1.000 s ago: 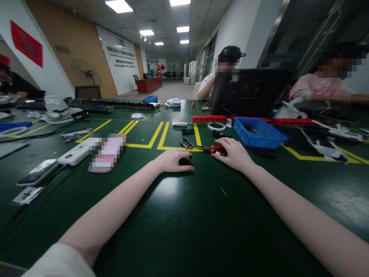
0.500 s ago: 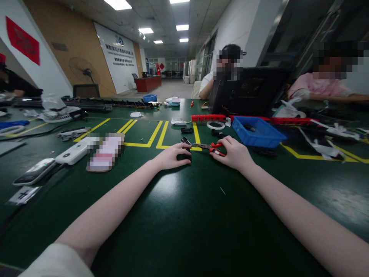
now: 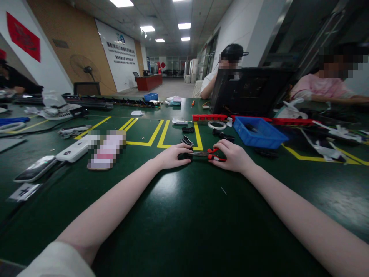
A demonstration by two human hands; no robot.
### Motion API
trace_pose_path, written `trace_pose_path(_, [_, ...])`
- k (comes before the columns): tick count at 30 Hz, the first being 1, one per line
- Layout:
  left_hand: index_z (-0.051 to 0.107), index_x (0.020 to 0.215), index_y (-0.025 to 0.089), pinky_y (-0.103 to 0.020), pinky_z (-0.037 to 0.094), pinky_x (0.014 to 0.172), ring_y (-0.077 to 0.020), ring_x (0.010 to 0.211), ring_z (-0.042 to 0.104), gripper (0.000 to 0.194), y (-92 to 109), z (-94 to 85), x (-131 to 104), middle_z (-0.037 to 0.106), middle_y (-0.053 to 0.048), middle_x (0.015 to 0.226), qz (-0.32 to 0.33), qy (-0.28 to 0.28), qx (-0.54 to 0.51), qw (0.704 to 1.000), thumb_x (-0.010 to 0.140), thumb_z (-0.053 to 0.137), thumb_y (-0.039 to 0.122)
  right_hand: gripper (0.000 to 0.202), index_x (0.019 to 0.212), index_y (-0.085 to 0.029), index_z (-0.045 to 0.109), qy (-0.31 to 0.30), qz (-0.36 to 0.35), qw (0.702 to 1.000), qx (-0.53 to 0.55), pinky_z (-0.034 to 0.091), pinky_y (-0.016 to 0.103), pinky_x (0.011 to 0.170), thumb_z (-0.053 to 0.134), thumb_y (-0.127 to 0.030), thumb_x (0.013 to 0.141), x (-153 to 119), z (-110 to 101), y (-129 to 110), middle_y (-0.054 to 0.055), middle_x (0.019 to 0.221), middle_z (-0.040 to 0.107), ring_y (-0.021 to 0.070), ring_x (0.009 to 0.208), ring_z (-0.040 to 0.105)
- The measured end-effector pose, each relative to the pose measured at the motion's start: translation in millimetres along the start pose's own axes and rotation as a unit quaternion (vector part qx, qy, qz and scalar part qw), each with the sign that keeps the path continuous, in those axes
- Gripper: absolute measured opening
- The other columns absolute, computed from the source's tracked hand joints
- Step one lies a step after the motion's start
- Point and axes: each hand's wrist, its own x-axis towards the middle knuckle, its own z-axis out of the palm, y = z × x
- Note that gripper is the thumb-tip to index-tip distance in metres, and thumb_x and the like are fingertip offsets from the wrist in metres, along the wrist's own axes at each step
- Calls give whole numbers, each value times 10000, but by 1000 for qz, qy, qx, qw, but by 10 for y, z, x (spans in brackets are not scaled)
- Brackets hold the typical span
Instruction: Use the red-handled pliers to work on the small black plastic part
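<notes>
My right hand [image 3: 234, 157] is closed round the red-and-black handles of long-nosed pliers [image 3: 212, 154], held low over the green table. Their thin jaws point left and reach the fingertips of my left hand [image 3: 174, 157]. That hand is curled, thumb and fingers bent towards each other at the plier tips; whatever small thing it holds is hidden. Just beyond its fingers is a small black part [image 3: 187, 141] with bright details. Behind that lies another small black piece [image 3: 188, 130]. Black parts [image 3: 223, 135] also lie past the right hand.
A blue bin [image 3: 259, 132] with dark items stands right of my right hand. Red strips [image 3: 210, 117] and a white ring [image 3: 217, 125] lie behind. A blurred-out phone-shaped item [image 3: 106, 150] and white devices [image 3: 75, 149] are at left. People sit across the table.
The pliers have turned slightly, so their jaws now lie nearly level and lower, between my left fingertips. My left fingers have dropped a little from the small black part.
</notes>
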Motion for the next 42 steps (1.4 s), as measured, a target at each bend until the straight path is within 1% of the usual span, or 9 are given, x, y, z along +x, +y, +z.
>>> trace_pose_path(7, [641,1209,149,-414,467,1026,-247,1167,589,378,-21,20,3,610,-138,1264,5,-2,35,999,893,636,358,380,1038,-160,581,-3,-18,1000,-18,510,365,739,596,-484,840,-9,9,7,140,1016,619,260,858,613])
trace_pose_path(15, [657,1191,146,-417,480,994,-252,1133,595,361,-20,14,1,628,-141,1222,20,2,42,999,896,637,353,382,1017,-138,590,29,-51,998,-34,513,377,728,615,-473,834,-1,22,23,143,959,659,264,824,630])
trace_pose_path(17, [657,1191,147,-411,481,989,-250,1127,594,358,-14,12,0,627,-141,1217,23,0,41,999,897,635,349,380,1003,-134,595,33,-63,996,-45,506,391,753,615,-475,836,8,26,29,138,926,673,268,822,635])
trace_pose_path(19, [657,1191,155,-408,486,978,-249,1119,595,352,-16,15,0,625,-137,1216,23,0,42,999,900,631,350,384,997,-132,599,41,-78,994,-60,489,421,823,616,-479,834,16,30,35,132,901,682,269,819,639])
trace_pose_path(22, [655,1191,158,-401,486,974,-248,1117,595,349,-31,26,1,623,-130,1214,26,1,44,999,903,628,353,390,1004,-136,601,53,-90,991,-83,428,463,949,613,-486,833,21,32,36,118,882,687,262,822,642])
trace_pose_path(25, [652,1190,158,-396,486,968,-246,1110,599,350,-48,34,3,627,-126,1204,28,0,42,999,903,631,357,379,1014,-150,601,56,-91,989,-101,381,471,1006,608,-485,836,20,25,23,108,897,690,262,863,641])
trace_pose_path(33, [651,1185,169,-396,489,939,-244,1078,604,347,-58,32,8,638,-117,1171,28,-3,47,998,906,625,374,377,1028,-161,589,72,-93,985,-128,318,472,1040,615,-481,831,11,8,9,115,957,681,281,1014,618])
trace_pose_path(38, [652,1171,162,-394,490,938,-246,1081,599,338,-33,27,7,630,-122,1177,26,-4,49,998,908,618,371,379,1031,-164,586,79,-90,984,-134,303,474,1041,626,-477,823,8,20,16,115,973,681,286,1048,602])
trace_pose_path(42, [652,1164,163,-383,485,943,-246,1097,591,321,-29,26,5,624,-118,1186,31,-7,55,998,914,610,360,385,1021,-151,599,75,-89,985,-127,303,463,1039,631,-476,817,5,28,18,120,966,675,282,1033,600])
